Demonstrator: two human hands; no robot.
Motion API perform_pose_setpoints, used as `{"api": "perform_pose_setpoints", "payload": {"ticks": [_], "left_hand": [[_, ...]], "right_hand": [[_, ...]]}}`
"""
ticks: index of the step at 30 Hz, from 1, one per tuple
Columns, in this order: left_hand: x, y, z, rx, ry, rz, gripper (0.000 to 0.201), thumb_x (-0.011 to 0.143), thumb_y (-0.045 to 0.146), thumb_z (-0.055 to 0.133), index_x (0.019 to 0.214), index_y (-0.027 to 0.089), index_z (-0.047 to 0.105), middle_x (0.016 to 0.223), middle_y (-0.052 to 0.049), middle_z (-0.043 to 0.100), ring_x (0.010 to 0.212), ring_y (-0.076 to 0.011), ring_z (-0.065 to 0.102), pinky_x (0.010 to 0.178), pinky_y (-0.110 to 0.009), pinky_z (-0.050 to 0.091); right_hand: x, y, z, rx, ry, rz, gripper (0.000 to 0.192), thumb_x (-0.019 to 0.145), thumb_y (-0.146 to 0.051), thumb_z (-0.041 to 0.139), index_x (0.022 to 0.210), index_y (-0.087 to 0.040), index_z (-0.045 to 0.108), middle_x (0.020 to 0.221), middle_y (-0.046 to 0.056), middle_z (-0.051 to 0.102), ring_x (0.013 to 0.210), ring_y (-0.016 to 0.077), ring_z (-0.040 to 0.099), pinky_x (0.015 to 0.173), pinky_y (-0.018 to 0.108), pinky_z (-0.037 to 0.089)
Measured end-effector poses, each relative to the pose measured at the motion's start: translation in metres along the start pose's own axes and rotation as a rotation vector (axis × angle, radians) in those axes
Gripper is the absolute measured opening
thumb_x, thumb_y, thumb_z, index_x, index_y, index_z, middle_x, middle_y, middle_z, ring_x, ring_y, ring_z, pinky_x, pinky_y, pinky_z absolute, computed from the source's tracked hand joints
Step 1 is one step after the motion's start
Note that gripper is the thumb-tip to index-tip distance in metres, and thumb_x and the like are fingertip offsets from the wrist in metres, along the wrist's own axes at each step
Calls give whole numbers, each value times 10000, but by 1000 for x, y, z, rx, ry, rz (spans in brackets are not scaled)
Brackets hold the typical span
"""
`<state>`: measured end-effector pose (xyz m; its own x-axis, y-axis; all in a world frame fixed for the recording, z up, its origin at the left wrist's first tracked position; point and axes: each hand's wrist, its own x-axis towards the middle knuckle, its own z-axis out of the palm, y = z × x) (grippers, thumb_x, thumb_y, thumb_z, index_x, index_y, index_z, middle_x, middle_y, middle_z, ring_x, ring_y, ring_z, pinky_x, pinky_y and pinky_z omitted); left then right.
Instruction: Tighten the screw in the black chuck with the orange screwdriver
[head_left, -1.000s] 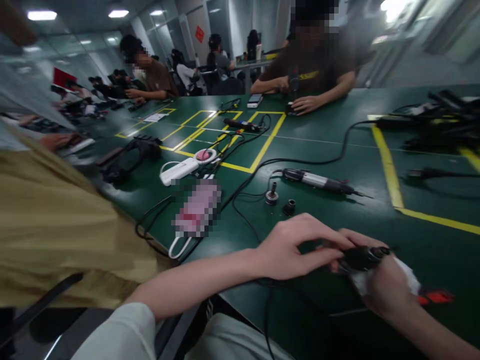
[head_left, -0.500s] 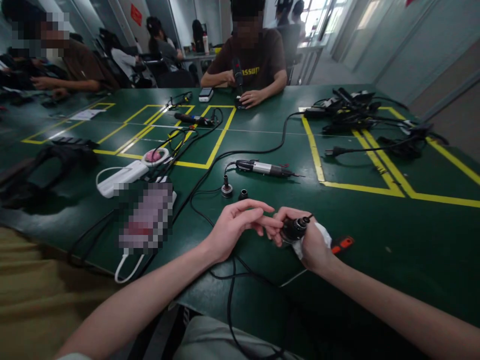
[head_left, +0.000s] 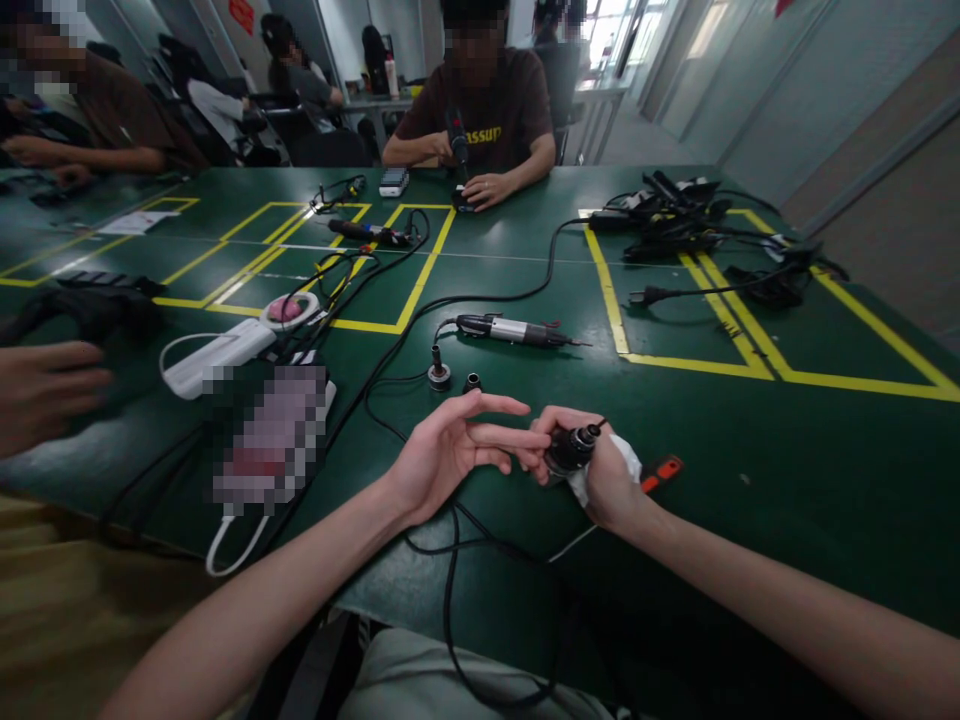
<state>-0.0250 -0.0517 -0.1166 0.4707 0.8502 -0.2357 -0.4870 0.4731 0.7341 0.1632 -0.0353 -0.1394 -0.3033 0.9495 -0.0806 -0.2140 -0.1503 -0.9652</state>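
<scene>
The right hand, at lower centre of the frame, is closed around a black tool wrapped in a white cloth; the tool's round nose points up and to the left, out past the thumb. Just right of that hand an orange-tipped handle lies on the green table, its near end hidden behind the hand. The left hand is open, palm turned toward the tool, fingers spread and holding nothing; its longest fingertips reach the right thumb beside the tool's nose, though whether they touch the tool itself cannot be told.

Just above the hands in the frame stand 2 small parts: a bit holder upright on a round base and, just beside it on the right, a black collar. Further up lies an electric screwdriver, its tip pointing right and its black cord running toward the top of the frame. At left of centre sit a white power strip and a blurred pink item. Another person's hand shows at the left edge. At top centre a seated person holds a tool upright on the table. A heap of cables fills the upper right, inside yellow floor-tape lines.
</scene>
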Motion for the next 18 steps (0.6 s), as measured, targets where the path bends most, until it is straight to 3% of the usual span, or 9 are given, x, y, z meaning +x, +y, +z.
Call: {"api": "perform_pose_setpoints", "payload": {"ticks": [18], "left_hand": [[-1, 4, 1, -34, -29, -4, 518, 846, 583, 749, 1088, 124, 733, 1058, -201, 819, 872, -217, 801, 736, -230, 575]], "right_hand": [[2, 7, -3, 27, -38, -54, 354, 814, -441, 617, 576, -189, 687, 478, 35, 655, 406, 153, 556, 434, 252, 448]]}}
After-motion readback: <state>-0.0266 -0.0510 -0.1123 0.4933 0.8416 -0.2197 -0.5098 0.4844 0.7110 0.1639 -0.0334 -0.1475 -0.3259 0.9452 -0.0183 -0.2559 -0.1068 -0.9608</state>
